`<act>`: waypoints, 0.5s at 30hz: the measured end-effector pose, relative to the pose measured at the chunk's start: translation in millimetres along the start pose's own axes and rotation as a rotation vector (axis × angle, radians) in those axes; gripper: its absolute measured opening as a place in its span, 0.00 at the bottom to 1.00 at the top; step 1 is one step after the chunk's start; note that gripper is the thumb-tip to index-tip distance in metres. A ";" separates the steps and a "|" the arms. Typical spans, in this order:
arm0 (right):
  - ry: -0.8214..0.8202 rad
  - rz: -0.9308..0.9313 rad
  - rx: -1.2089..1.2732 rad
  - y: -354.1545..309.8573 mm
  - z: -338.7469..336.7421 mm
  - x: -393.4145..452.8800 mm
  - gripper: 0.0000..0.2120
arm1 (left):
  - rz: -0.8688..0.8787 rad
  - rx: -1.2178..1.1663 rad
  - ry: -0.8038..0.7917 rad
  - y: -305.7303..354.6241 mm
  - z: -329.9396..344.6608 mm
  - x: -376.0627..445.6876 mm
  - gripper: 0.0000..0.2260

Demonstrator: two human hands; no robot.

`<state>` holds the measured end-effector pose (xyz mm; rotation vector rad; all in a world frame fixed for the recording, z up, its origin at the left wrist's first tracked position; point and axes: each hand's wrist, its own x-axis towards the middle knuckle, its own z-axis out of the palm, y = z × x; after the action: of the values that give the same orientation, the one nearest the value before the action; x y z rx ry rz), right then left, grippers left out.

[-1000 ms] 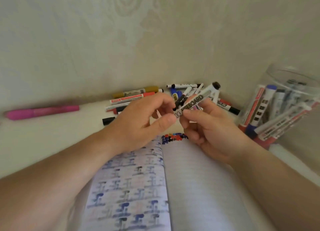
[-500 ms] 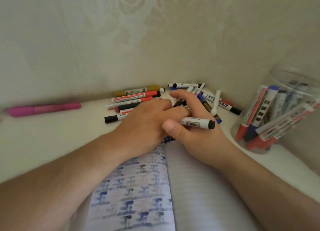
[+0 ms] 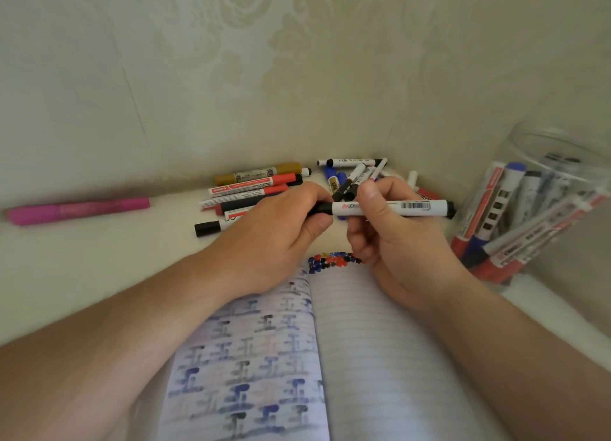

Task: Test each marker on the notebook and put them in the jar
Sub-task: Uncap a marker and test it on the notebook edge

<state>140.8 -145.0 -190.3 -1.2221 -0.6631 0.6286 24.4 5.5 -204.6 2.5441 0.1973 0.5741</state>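
The right hand (image 3: pixel 393 239) pinches a white marker (image 3: pixel 390 208) between thumb and curled fingers, wrapped round the smooth cylindrical barrel near its middle, where a small red logo and a printed barcode show; the marker lies level, crosswise above the far edge of the notebook (image 3: pixel 330 358), with a black end plug pointing toward the jar (image 3: pixel 535 215). The left hand (image 3: pixel 277 239) closes its fingertips and thumb round the black cap at the marker's other end, so both hands grip the same marker; whether the cap is seated or partly pulled off cannot be told. Below the hands the notebook lies open and flat, its paper ruled with fine lines, the left page covered with soft bled-through blue and black marks, and a cluster of small blue, red and black test dabs (image 3: pixel 334 262) at the top of the fold. Beyond the notebook a loose pile of markers (image 3: pixel 258 192) lies on the pale matte surface against the wall: straight plastic barrels in red, white, black, blue and one mustard-gold. Well to the left of the notebook lies a pink marker (image 3: pixel 79 209), glossy and stubby. To the right of the notebook stands the clear round jar, with red, blue and white markers leaning inside it. The embossed wallpaper (image 3: pixel 264 60) behind shows a pale floral pattern.
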 end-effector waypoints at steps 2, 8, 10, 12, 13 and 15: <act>0.019 0.008 -0.010 -1.3 -1.6 0.4 0.12 | -0.010 0.040 -0.018 -2.8 -2.9 -0.3 0.18; 0.023 -0.004 -0.060 3.5 6.1 -1.1 0.14 | 0.082 0.121 -0.039 -3.8 0.2 -2.9 0.23; 0.009 -0.032 -0.107 3.7 7.9 -1.8 0.16 | 0.088 0.152 -0.025 -1.0 -0.6 -1.8 0.23; -0.004 -0.033 -0.134 0.9 6.1 -1.4 0.17 | 0.070 0.199 -0.026 0.9 -2.3 -1.6 0.21; -0.015 -0.032 -0.146 -0.9 3.9 -1.1 0.17 | 0.066 0.199 -0.040 1.0 -2.7 -2.1 0.19; -0.053 -0.045 -0.190 -4.2 -2.4 -0.6 0.18 | 0.085 0.147 -0.089 1.1 -3.4 -2.1 0.18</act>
<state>142.5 -147.9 -186.7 -1.3665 -0.8067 0.5716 21.0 5.6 -202.2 2.7251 0.1037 0.4938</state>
